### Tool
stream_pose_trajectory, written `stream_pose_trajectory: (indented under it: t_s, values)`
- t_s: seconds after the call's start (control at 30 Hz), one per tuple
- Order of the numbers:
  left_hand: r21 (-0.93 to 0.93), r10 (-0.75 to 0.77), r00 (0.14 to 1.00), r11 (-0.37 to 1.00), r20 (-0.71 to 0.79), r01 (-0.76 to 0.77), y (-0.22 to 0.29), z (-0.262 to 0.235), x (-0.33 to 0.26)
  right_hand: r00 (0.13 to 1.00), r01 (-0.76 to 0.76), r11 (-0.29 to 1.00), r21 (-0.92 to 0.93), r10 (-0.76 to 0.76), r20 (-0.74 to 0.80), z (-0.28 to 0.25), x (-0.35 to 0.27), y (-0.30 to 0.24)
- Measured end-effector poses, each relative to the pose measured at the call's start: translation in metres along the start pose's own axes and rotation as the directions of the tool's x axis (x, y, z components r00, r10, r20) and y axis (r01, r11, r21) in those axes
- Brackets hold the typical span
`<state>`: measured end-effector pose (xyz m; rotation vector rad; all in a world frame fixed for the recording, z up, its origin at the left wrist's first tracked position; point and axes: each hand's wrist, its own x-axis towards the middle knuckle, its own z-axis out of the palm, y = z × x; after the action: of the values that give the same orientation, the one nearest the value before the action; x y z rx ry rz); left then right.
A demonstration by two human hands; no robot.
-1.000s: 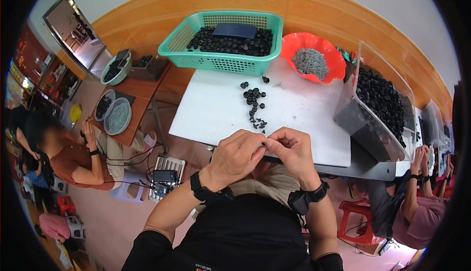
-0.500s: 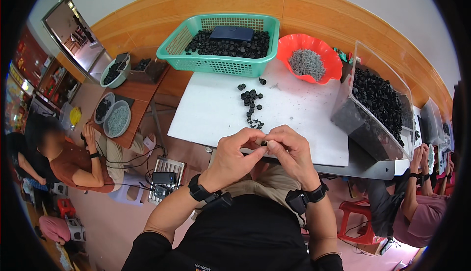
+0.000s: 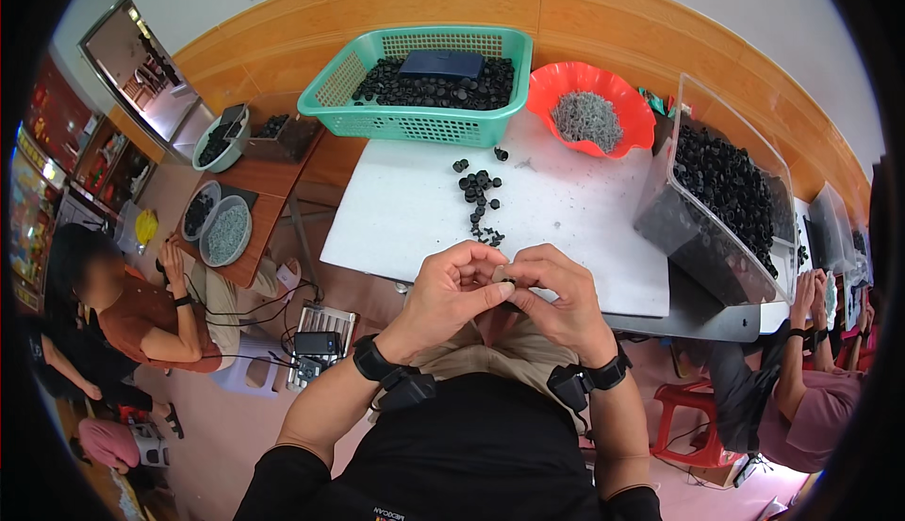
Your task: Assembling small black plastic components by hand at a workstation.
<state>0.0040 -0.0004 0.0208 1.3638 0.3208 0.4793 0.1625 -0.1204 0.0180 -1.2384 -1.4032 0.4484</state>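
At the front edge of the white-topped table [image 3: 405, 210], my left hand [image 3: 454, 287] and my right hand [image 3: 558, 297] meet fingertip to fingertip. Both are closed in a pinch around one small black plastic part [image 3: 510, 281]; the fingers cover most of it. Just beyond them on the white sheet lie tiny black pieces [image 3: 488, 236]. Behind these sits a loose cluster of round black caps [image 3: 479, 187], with a few more caps [image 3: 501, 154] farther back.
A green basket [image 3: 415, 128] of black caps holds a dark blue box [image 3: 443, 65]. Beside it are a red bowl [image 3: 539, 106] of small grey metal pieces and a clear bin [image 3: 674, 229] of black parts. Co-workers sit left, near a person in brown [image 3: 156, 323], and right.
My fingers have shifted slightly around the small black part, and my left fingers have opened out a little. At the left, a person in black has moved toward the middle of the room.
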Motion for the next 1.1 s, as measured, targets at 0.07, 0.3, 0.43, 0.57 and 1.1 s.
stream_pose_trajectory:
  t_s: [0.07, 0.3, 0.43, 0.57, 1.1]
  values:
    - [-0.022, -0.016, 1.0, 1.0, 0.008, 0.016, 0.001, 0.0, 0.001, 1.0, 0.009, 1.0, 0.01, -0.009, -0.012, 0.0, 0.0, 0.001]
    - [-0.099, -0.103, 0.995, 0.99, 0.001, 0.103, 0.001, 0.003, 0.001, 0.993, 0.059, 0.998, -0.006, -0.06, -0.105, 0.003, -0.005, 0.005]
    - [-0.217, -0.141, 0.99, 0.966, 0.02, 0.142, -0.004, -0.002, -0.001, 0.987, 0.089, 0.995, -0.033, -0.093, -0.13, 0.004, -0.007, 0.008]
    - [-0.387, -0.194, 0.981, 0.903, 0.027, 0.189, -0.004, 0.001, -0.001, 0.98, 0.105, 0.994, -0.041, -0.11, -0.164, 0.006, -0.009, 0.011]
    - [-0.586, -0.257, 0.964, 0.773, 0.062, 0.244, -0.007, 0.006, -0.006, 0.977, 0.049, 0.998, 0.028, -0.042, -0.21, 0.01, -0.01, 0.001]
